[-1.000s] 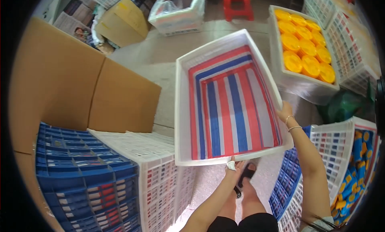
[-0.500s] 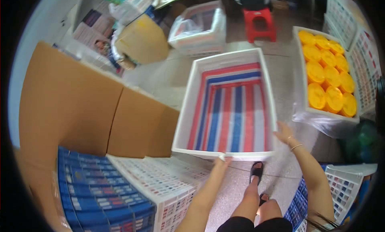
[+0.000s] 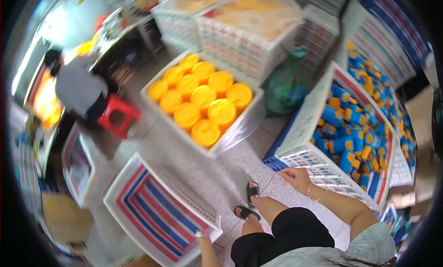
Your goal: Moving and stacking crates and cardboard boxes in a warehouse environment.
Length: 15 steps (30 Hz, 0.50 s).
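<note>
A white plastic crate [image 3: 160,173] with a red, blue and white striped lining stands on the floor at lower left, with nothing inside. Over its near rim my left hand [image 3: 201,234] is closed, a pale band or wrap on a finger. My right hand [image 3: 297,180] is in the air, fingers loosely bent and apart, holding nothing visible. It is beside the lower corner of another white crate [image 3: 318,167], heaped with small blue containers with yellow-orange caps [image 3: 346,133]; whether it touches that crate I cannot tell.
Yellow round-lidded tubs [image 3: 203,97] fill a white box [image 3: 230,140] ahead. Behind it are stacked white crates [image 3: 249,47] and a green plastic bag [image 3: 288,84]. At left, a person [image 3: 80,84] sits on a red stool [image 3: 119,115] by a cluttered workbench.
My view has swung to the right. The striped-lined crate is now at my lower left. My right hand has come off its side and moved toward the crate of blue containers.
</note>
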{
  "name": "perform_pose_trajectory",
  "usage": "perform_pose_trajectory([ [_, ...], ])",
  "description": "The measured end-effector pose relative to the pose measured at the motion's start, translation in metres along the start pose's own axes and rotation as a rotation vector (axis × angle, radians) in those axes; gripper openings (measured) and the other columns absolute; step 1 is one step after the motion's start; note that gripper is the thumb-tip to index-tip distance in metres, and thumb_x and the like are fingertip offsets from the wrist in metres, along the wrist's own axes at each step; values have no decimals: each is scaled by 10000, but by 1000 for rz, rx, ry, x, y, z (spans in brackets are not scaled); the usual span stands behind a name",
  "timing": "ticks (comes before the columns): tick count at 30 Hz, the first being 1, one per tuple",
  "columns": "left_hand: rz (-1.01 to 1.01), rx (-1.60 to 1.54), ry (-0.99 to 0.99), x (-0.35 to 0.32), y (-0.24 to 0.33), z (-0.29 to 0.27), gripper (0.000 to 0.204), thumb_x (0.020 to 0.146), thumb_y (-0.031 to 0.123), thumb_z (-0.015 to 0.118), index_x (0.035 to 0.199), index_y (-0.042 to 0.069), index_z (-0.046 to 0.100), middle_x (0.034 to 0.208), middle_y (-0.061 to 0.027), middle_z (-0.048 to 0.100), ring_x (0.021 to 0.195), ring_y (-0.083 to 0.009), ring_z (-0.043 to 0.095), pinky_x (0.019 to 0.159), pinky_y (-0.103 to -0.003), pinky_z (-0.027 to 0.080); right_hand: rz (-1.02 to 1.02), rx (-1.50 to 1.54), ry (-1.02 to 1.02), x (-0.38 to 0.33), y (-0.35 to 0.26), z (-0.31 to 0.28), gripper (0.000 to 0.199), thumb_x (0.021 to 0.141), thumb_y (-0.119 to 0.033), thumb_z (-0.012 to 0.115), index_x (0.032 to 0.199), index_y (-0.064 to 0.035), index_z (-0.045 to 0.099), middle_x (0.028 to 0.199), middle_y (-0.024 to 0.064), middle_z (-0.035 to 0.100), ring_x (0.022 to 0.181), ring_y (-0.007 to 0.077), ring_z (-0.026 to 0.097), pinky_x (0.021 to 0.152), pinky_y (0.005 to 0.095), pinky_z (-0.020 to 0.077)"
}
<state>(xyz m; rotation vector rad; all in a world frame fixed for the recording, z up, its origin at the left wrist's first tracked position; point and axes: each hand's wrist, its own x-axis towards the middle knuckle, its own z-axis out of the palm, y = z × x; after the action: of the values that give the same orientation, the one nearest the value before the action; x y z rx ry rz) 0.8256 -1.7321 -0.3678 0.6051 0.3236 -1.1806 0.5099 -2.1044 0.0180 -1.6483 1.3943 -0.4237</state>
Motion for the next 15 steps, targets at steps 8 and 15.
perform_pose_trajectory([
  [8,-232,845,187,181,-90,287,300,780,320,457,1020,140,466,915,-46,536,856,-192,501,721,-384,382,-227,-414,675,-2,16,-93,126,681,-114,578,767,-30,541,773,133,522,803,319,490,788,402,384],
  [15,160,1292,-286,206,-135,580,193,765,92,548,945,61,487,848,-67,549,770,-164,524,677,-234,406,90,-214,860,86,26,-86,557,671,-172,582,1141,-3,336,1197,210,315,1133,359,286,951,398,252],
])
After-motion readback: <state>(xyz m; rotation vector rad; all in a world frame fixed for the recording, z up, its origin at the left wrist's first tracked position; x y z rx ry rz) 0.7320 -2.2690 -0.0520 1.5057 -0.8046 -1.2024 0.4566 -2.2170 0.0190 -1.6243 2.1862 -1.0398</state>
